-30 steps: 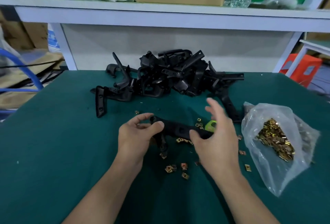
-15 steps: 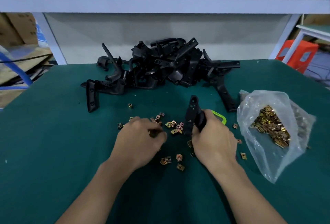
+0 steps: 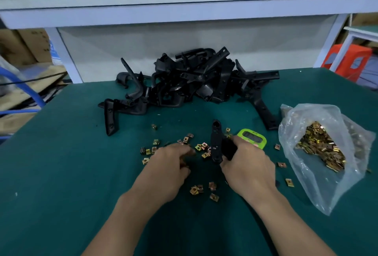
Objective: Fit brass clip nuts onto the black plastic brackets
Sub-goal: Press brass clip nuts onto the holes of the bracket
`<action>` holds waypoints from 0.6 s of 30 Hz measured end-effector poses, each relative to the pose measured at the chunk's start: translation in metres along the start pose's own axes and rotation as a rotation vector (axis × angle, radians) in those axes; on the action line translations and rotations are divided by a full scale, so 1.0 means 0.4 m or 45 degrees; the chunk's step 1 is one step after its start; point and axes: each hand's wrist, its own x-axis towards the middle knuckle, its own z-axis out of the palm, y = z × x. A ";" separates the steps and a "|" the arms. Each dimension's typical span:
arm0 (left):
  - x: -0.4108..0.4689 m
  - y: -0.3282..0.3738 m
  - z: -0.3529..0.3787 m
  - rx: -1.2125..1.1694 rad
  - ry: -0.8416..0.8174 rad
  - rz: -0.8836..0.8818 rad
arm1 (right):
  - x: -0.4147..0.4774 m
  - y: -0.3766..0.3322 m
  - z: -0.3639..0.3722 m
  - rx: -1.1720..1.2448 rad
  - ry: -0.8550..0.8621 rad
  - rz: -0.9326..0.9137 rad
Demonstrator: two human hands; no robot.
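My right hand grips a black plastic bracket that stands nearly upright on the green mat. My left hand lies palm down over the loose brass clip nuts, its fingers curled at them; whether it pinches one is hidden. More clip nuts lie between my wrists. A pile of black brackets sits at the back of the mat.
A clear plastic bag full of brass clip nuts lies at the right. A green timer sits behind my right hand. A white shelf with a cardboard box runs across the back. An orange stool stands far right.
The bracket went from lying across both hands to standing upright in my right hand alone. My left hand let go of it and dropped onto the loose clip nuts.
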 end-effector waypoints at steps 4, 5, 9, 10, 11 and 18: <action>0.009 -0.012 0.000 -0.085 0.072 -0.004 | -0.002 -0.002 0.000 0.003 -0.025 -0.015; 0.009 -0.011 0.001 -0.088 0.045 -0.002 | -0.003 -0.003 0.000 0.002 -0.025 -0.023; 0.010 -0.016 0.001 -0.008 0.110 0.005 | -0.008 -0.005 0.002 -0.003 -0.007 -0.066; 0.012 -0.018 -0.002 0.024 0.138 -0.014 | -0.008 -0.006 0.003 0.001 -0.005 -0.070; 0.012 -0.020 -0.003 0.043 0.140 -0.036 | -0.007 -0.007 0.003 0.005 -0.007 -0.073; 0.004 -0.019 -0.008 -0.158 0.179 -0.180 | -0.011 -0.011 0.002 0.033 -0.032 -0.092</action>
